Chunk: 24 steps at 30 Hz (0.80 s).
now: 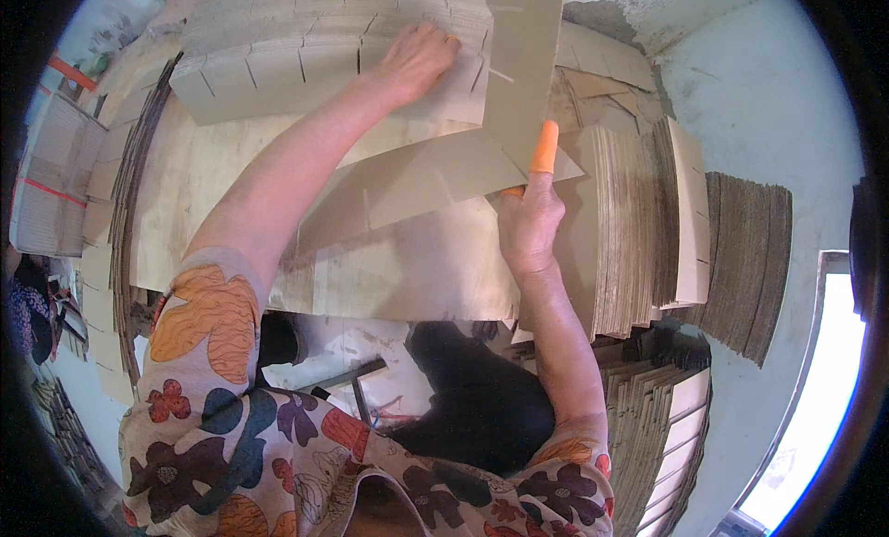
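Note:
My left hand (421, 63) reaches to the far side of the table, its fingers curled down at the top of a long row of slotted cardboard strips (269, 69). An orange cover shows on one of its fingers, and the fingertips are partly hidden. Nearer, to the right, my right hand (534, 218) is closed on cardboard pieces, its thumb in an orange finger cot pressed against them. One slotted strip (523, 56) stands up from that hand toward the far edge. Another strip (398, 190) slants from it toward the left over the tabletop.
The light wooden tabletop (407, 278) lies under my arms. Stacked cardboard (620, 231) stands at its right side, with darker sheets (750, 259) beyond. More slotted pieces (648, 435) are stacked lower right. A strapped bundle (56, 176) sits far left; a pale wall (769, 102) rises right.

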Available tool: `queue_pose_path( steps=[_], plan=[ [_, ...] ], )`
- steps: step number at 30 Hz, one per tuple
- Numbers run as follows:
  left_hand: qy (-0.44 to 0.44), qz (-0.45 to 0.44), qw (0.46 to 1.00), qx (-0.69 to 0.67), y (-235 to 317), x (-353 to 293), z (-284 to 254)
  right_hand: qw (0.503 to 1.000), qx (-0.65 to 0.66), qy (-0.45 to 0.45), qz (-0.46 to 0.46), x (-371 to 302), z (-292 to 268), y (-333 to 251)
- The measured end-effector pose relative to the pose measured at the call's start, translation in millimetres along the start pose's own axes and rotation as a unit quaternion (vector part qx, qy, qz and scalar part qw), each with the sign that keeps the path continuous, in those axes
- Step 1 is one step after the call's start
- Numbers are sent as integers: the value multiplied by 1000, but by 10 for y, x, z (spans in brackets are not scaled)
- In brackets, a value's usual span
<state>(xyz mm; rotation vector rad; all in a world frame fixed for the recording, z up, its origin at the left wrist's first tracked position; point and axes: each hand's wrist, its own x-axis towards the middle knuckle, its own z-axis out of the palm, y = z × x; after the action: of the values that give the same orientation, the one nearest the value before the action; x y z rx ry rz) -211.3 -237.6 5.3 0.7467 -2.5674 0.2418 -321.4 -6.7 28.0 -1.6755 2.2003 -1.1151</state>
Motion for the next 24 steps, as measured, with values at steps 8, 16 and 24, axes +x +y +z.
queue_pose_path(
  steps=[8,16,24],
  plan=[
    [48,68,996,-26,99,-93,-192,999,-40,20,-13,3,-46,-3],
    [96,87,988,-87,266,-90,-390,989,-77,36,-120,6,-73,102],
    [107,85,983,-126,423,-185,-480,987,-62,51,-140,-33,-126,113]
  ],
)
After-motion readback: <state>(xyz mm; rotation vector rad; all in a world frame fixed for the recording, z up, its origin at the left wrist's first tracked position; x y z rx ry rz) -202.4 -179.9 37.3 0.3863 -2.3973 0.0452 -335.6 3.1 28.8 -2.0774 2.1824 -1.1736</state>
